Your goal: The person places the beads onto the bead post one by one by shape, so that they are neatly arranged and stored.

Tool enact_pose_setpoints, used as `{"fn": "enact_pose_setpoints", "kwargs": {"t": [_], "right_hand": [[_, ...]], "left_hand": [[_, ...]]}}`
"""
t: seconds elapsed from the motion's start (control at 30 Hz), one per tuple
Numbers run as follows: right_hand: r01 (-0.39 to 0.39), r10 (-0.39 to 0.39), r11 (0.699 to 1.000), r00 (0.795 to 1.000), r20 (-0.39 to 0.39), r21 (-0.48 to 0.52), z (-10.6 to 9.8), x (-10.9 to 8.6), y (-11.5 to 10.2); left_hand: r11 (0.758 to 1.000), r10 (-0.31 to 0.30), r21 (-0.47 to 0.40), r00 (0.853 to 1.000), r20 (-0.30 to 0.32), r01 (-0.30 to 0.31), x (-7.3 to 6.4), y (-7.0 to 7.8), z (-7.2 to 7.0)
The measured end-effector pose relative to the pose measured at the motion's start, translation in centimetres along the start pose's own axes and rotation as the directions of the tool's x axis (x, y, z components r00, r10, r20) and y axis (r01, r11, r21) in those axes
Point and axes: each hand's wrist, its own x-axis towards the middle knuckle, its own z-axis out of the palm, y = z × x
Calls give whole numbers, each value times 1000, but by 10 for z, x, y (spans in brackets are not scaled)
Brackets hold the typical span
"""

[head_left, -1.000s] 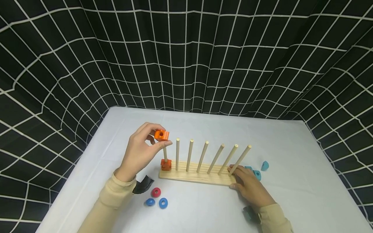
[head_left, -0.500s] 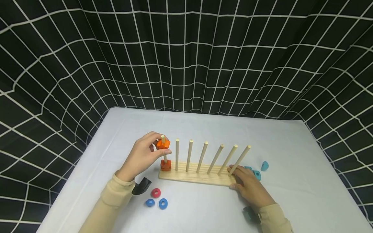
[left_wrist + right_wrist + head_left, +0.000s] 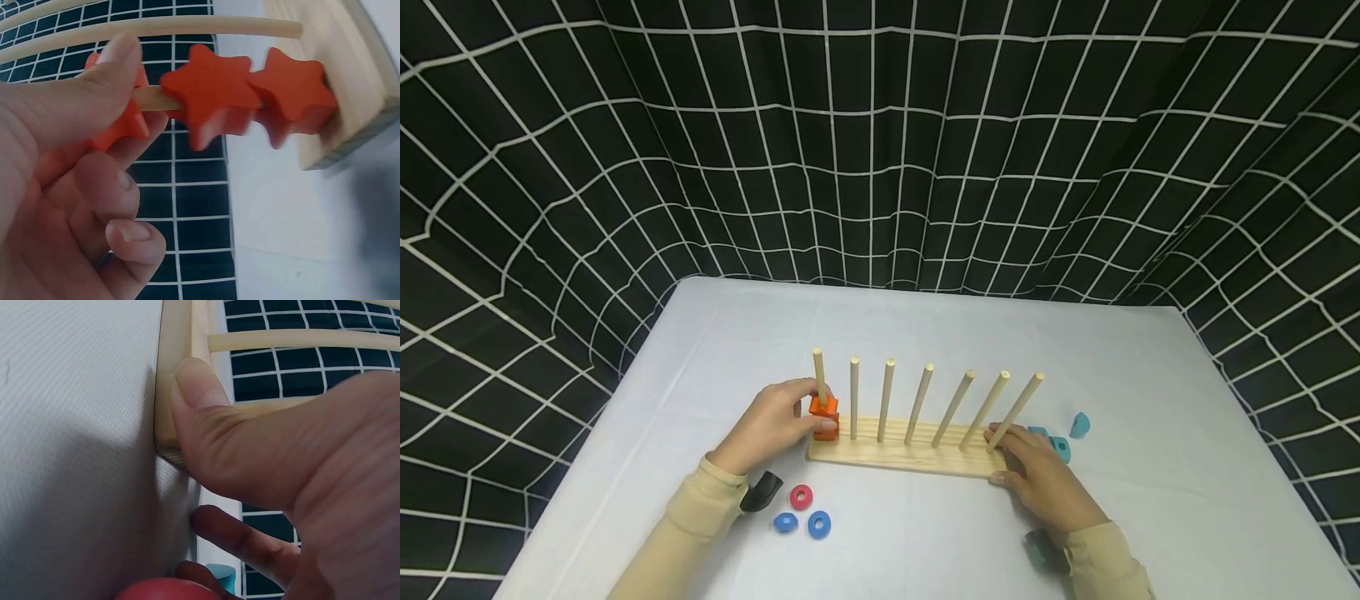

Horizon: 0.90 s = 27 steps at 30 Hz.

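Note:
My left hand point(image 3: 772, 427) pinches an orange star-shaped bead point(image 3: 131, 122) between thumb and fingers. The bead is threaded on the leftmost peg point(image 3: 819, 373) of a wooden pegboard point(image 3: 895, 456). Below it on that peg, two more orange star beads point(image 3: 215, 94) are stacked down to the base, and a short bit of bare peg shows above them in the left wrist view. At the board's other end, my right hand point(image 3: 1037, 479) grips the base, its thumb point(image 3: 200, 387) on the front edge. The other pegs point(image 3: 920, 404) carry no beads.
In front of the board lie a red ring bead point(image 3: 801, 497), a blue ring bead point(image 3: 819, 524) and a blue faceted bead point(image 3: 786, 522). Several teal pieces point(image 3: 1079, 425) lie beyond my right hand. A rounded red thing point(image 3: 165, 590) shows low in the right wrist view.
My left hand brought the orange star bead over the leftmost peg, threaded it on, and slid it down toward the stacked beads. The right hand stays on the board's end.

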Motion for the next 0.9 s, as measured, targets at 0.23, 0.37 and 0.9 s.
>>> {"fn": "enact_pose_setpoints", "kwargs": {"t": [0.23, 0.37, 0.9], "right_hand": [[11, -11, 1000, 1000, -5, 1, 0, 0, 2], [11, -11, 1000, 1000, -5, 4, -1, -1, 3], [-4, 4, 1000, 1000, 11, 11, -3, -1, 1]], "left_hand": [[1000, -1, 19, 1000, 13, 1, -2, -3, 4], [1000, -3, 20, 1000, 19, 3, -3, -4, 4], [998, -56, 10, 998, 14, 56, -28, -22, 10]]}}
